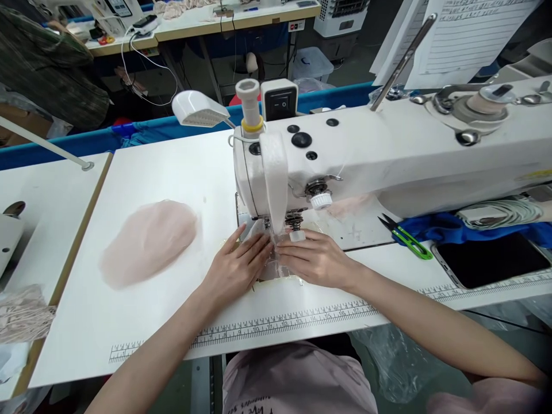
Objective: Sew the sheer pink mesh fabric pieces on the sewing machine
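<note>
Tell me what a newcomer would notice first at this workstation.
The big white sewing machine fills the middle and right of the view. Under its needle, the left hand and right hand press flat on a small sheer fabric piece. A pale pink fabric pile lies on the white table to their left.

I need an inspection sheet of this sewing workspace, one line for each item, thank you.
Surface: white table with printed ruler along the front edge.
Job's things: sewing machine; sheer fabric piece under its presser foot.
Clutter: pale pink fabric pile at left; green thread snips, phone and blue cloth at right.
Grippers: left hand and right hand flat on the fabric piece, open.
Cables: white cable hanging from the back bench.
Surroundings: lamp, lined paper sheet.
</note>
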{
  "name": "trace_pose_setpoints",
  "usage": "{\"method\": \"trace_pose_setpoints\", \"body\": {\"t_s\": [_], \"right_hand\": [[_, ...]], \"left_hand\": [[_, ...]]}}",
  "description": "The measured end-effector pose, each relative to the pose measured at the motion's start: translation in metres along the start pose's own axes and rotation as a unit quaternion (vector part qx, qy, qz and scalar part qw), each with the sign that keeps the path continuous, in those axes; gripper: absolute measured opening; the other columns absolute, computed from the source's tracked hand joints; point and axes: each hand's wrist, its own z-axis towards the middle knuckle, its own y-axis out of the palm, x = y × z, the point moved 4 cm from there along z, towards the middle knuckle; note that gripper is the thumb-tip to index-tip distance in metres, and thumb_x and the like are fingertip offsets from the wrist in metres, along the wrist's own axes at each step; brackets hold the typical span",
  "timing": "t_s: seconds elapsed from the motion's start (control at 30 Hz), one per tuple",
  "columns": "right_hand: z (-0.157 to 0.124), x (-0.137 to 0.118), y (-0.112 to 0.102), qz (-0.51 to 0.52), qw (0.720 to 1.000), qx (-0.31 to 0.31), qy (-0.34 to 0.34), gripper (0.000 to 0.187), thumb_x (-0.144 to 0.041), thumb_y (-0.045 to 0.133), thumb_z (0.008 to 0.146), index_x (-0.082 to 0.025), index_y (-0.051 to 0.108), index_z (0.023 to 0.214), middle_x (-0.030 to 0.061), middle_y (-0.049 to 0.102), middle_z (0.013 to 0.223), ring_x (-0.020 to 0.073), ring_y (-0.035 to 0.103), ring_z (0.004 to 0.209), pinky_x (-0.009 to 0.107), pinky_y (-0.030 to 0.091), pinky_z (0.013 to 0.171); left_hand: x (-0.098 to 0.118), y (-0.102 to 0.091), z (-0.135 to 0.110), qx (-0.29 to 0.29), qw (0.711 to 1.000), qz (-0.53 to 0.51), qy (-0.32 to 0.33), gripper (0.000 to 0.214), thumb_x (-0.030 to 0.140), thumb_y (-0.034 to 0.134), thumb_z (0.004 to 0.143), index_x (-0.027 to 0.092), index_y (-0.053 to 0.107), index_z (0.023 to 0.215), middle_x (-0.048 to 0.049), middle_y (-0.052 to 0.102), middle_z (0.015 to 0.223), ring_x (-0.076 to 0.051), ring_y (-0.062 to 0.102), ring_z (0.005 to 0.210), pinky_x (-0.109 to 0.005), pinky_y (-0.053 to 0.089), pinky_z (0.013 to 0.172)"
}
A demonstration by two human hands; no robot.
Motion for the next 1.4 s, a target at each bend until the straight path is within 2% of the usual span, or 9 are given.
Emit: {"method": "trace_pose_setpoints", "body": {"t_s": [0.1, 0.3, 0.67, 1.07, 1.23, 1.4], "right_hand": [[-0.0008, -0.0004, 0.0025, -0.001, 1.000, -0.005, 0.004, 0.019, -0.013, 0.054, 0.092, -0.019, 0.070, 0.083, 0.0003, 0.076, 0.090, 0.0116, 0.070, 0.087, 0.030, 0.054, 0.091], [-0.0019, -0.0011, 0.0040, 0.009, 1.000, -0.008, 0.012, 0.020, -0.011, 0.054, 0.091, -0.019, 0.071, 0.083, 0.0013, 0.076, 0.091, 0.0129, 0.071, 0.088, 0.031, 0.055, 0.091], [-0.0022, -0.0010, 0.0049, 0.001, 1.000, -0.006, 0.016, 0.017, -0.011, 0.056, 0.090, -0.017, 0.070, 0.084, 0.0025, 0.076, 0.092, 0.0137, 0.071, 0.089, 0.032, 0.054, 0.092], [0.0019, 0.0044, 0.0089, -0.031, 0.999, 0.000, 0.027, 0.019, -0.010, 0.058, 0.089, -0.019, 0.070, 0.079, 0.0014, 0.076, 0.089, 0.0136, 0.071, 0.080, 0.033, 0.055, 0.090], [0.0012, 0.0020, 0.0087, -0.046, 0.999, 0.000, 0.017, 0.018, -0.009, 0.056, 0.090, -0.018, 0.071, 0.083, 0.0020, 0.076, 0.093, 0.0140, 0.071, 0.082, 0.034, 0.056, 0.092], [-0.0019, -0.0006, 0.0100, -0.038, 0.999, 0.000, 0.008, 0.017, -0.009, 0.057, 0.090, -0.018, 0.071, 0.087, 0.0026, 0.075, 0.096, 0.0142, 0.071, 0.088, 0.034, 0.055, 0.093]], "left_hand": [[0.0014, -0.0010, 0.0003, 0.005, 1.000, 0.008, -0.002, 0.032, 0.014, 0.050, 0.092, 0.011, 0.060, 0.123, -0.0111, 0.066, 0.122, -0.023, 0.062, 0.115, -0.049, 0.033, 0.114], [0.0020, -0.0017, 0.0009, 0.007, 1.000, -0.002, -0.012, 0.033, 0.014, 0.050, 0.092, 0.013, 0.059, 0.124, -0.0106, 0.066, 0.122, -0.024, 0.062, 0.114, -0.050, 0.035, 0.114], [0.0002, 0.0001, 0.0019, 0.012, 1.000, -0.006, -0.021, 0.032, 0.014, 0.049, 0.093, 0.013, 0.060, 0.122, -0.0104, 0.066, 0.122, -0.023, 0.062, 0.115, -0.051, 0.029, 0.117], [-0.0055, 0.0030, 0.0026, 0.015, 0.999, -0.007, -0.040, 0.035, 0.014, 0.048, 0.093, 0.016, 0.058, 0.127, -0.0115, 0.064, 0.125, -0.025, 0.062, 0.115, -0.055, 0.029, 0.116], [-0.0035, 0.0003, 0.0017, 0.014, 1.000, -0.010, -0.016, 0.034, 0.011, 0.047, 0.092, 0.013, 0.060, 0.124, -0.0102, 0.066, 0.122, -0.023, 0.062, 0.115, -0.054, 0.027, 0.118], [-0.0048, 0.0011, -0.0008, 0.016, 0.999, -0.031, -0.033, 0.038, 0.012, 0.047, 0.092, 0.016, 0.058, 0.128, -0.0101, 0.066, 0.121, -0.025, 0.062, 0.115, -0.056, 0.028, 0.117]]}}
